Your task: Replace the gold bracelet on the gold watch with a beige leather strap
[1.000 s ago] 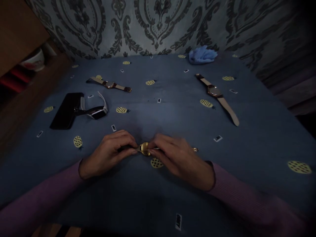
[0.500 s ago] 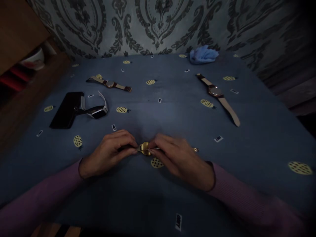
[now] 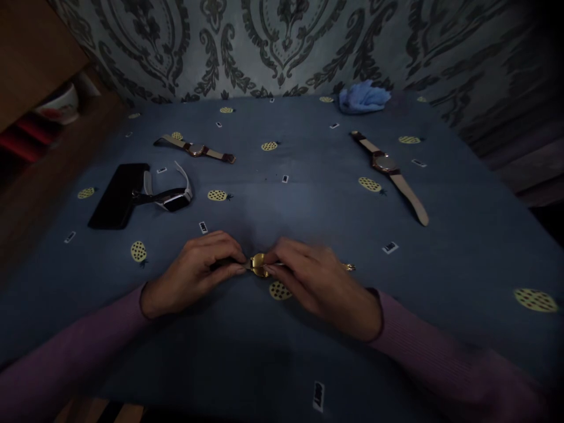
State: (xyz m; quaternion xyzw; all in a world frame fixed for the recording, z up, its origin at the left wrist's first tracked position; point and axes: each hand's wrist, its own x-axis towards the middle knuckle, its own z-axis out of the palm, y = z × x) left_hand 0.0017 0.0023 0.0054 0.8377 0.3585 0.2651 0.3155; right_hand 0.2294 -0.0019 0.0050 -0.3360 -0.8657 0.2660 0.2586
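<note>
Wristwatch (image 3: pixel 258 264) shines gold, left hand (image 3: pixel 198 272) pinching one end, right hand (image 3: pixel 324 288) with narrow grip at its middle.

No wording can be read for certain; small white labels (image 3: pixel 318 396) with dark lettering are printed across the blue counter cover (image 3: pixel 247 358); the nearest has the largest characters, running sideways, but blurred; those farther back are too small to make out.
</note>
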